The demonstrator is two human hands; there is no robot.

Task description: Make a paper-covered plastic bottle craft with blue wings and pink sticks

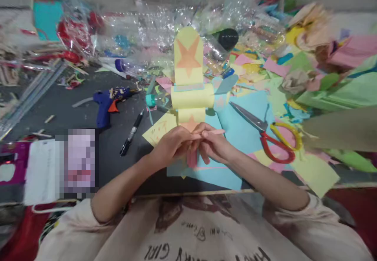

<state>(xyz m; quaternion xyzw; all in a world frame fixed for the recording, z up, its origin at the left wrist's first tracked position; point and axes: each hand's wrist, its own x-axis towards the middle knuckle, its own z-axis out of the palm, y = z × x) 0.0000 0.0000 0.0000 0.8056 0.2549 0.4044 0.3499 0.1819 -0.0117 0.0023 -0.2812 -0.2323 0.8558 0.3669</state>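
Observation:
Near the table's front edge, my left hand (174, 144) and my right hand (215, 145) meet with fingers closed on a pink paper piece (218, 131). One end of it sticks out past the right fingers, while the rest is partly hidden. Pink paper (192, 158) also shows below the fingers. Just beyond them lies a yellow paper model (193, 97) with a rolled body, long rounded panels bearing orange stars, and teal blades at its left end. Blue paper (231, 176) lies under my hands, with a yellow sheet (159, 129) to the left.
Red-and-yellow-handled scissors (262, 129) lie on the right. A blue glue gun (107, 103) and a black pen (132, 133) lie on the left. Clear plastic (153, 25) is heaped at the back, and coloured paper scraps (326, 84) pile up at right.

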